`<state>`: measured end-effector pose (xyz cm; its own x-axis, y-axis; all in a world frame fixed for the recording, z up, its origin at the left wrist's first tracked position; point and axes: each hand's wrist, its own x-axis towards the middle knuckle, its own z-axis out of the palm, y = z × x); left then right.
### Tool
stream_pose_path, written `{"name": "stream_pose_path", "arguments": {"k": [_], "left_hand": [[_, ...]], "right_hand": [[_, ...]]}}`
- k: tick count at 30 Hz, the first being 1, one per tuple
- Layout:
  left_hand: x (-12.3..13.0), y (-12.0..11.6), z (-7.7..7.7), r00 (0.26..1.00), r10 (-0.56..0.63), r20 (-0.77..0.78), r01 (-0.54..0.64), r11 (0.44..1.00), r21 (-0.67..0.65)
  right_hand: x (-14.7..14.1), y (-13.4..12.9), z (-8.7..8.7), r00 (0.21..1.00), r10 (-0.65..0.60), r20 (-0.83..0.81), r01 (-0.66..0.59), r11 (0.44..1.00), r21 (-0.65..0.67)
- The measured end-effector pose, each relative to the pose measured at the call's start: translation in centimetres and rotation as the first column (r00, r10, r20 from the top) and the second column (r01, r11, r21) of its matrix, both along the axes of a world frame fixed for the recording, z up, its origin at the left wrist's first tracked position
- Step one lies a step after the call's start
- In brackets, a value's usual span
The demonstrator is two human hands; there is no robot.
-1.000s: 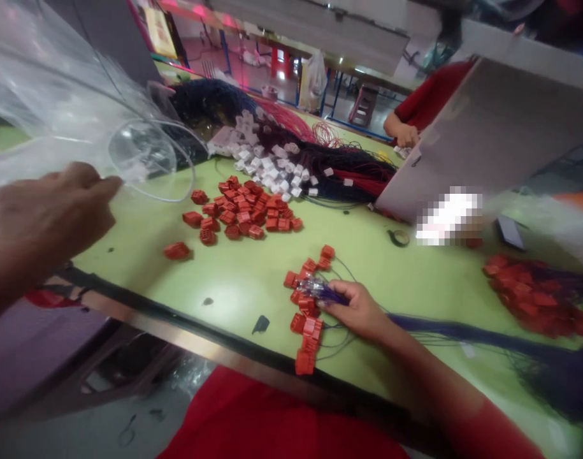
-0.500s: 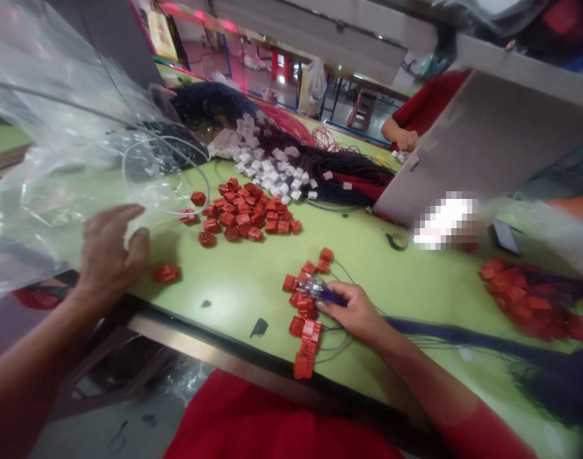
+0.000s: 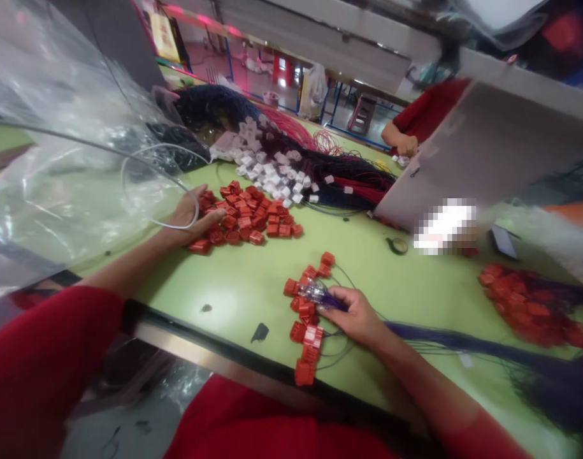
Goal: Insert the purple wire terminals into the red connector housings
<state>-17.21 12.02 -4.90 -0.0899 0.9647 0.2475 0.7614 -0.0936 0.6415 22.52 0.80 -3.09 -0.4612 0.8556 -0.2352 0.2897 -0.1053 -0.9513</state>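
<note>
My left hand (image 3: 193,215) rests with its fingers apart on the edge of a heap of red plastic connectors (image 3: 246,217). A thin white cord loop (image 3: 138,182) from a clear plastic bag (image 3: 47,159) curves around that hand. On the green table (image 3: 224,287), my right hand (image 3: 355,312) pinches a bundle of purple wires (image 3: 320,294) with clear ends. Red connectors on thin wires (image 3: 304,325) lie in a loose line just left of that hand.
Behind the heap lie white connectors (image 3: 267,169) among dark and red wires (image 3: 348,182). A co-worker's hand (image 3: 406,145) shows beyond a grey board (image 3: 487,153). A tape roll (image 3: 397,245) sits nearby, and a wired red connector bunch (image 3: 530,306) lies at right.
My left hand has moved right from the table's near edge onto the red heap, and the loose connector is gone from its earlier spot. The bag has shifted with it. My right hand stays put.
</note>
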Motion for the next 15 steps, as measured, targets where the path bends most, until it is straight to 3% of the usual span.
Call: {"name": "stream_pose_path", "arguments": {"k": [6, 9, 12, 15], "left_hand": [[2.7, -1.1, -0.6, 0.992, -0.105, 0.074, 0.104, 0.994, 0.020], [3.1, -0.9, -0.6, 0.990, -0.074, 0.118, 0.068, 0.996, 0.054], [2.3, 1.9, -0.1, 0.988, 0.021, 0.153, -0.034, 0.996, 0.084], [1.6, 5.5, 0.6, 0.981, 0.018, 0.192, -0.027, 0.999, 0.041]], "right_hand": [[0.0, -0.2, 0.3, 1.000, 0.007, 0.012, -0.007, 0.999, -0.034], [0.1, -0.3, 0.2, 1.000, 0.007, 0.003, -0.007, 0.999, -0.038], [0.3, 0.0, 0.1, 0.999, -0.025, -0.022, 0.024, 0.999, -0.033], [0.5, 0.3, 0.1, 0.997, -0.048, -0.053, 0.046, 0.998, -0.042]]}}
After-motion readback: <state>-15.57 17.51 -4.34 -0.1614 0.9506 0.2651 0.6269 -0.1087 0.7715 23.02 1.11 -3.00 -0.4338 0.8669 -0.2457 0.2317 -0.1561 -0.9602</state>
